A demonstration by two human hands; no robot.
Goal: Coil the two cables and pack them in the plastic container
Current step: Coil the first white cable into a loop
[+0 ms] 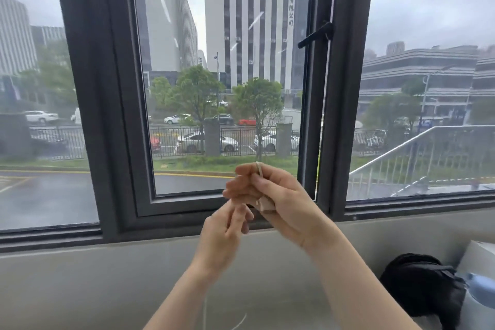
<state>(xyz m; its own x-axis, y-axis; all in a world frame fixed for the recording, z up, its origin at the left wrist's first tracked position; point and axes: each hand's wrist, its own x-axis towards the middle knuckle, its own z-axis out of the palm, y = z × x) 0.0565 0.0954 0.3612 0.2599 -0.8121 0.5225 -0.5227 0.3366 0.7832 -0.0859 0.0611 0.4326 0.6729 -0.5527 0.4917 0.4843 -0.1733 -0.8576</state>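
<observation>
Fingers [245,177] of the right hand [278,201] are curled shut around a thin pale cable [259,169] at frame centre — one loop shows arching over the top of the fingers, and a small pale block [266,205], probably the plug end, pokes out under the palm. Right hand looks like the spool: wraps stack on the fingers so the coil keeps its shape. Left hand [227,230] sits just below and left of it, fingertips pinched together and touching the right hand's lower fingers; it appears to be feeding or tensioning the strand, though I cannot tell for sure that the cable is actually between the fingertips. Loose tail [205,311] hangs down toward bottom centre, faint against the grey sill [107,276], so a good length is likely unwound — coiling reads as in progress, first cable only. Second cable and the plastic container: not visible anywhere here. Both hands are held up in front of the dark window frame [107,115], clear of any surface, which keeps the tail free to run. Lower right of frame: a black bundle, maybe a bag [423,286], beside a white object [479,257] and something pale blue [482,289]. Nothing stands between the hands; only snag risk I see is the tail dragging below frame.
</observation>
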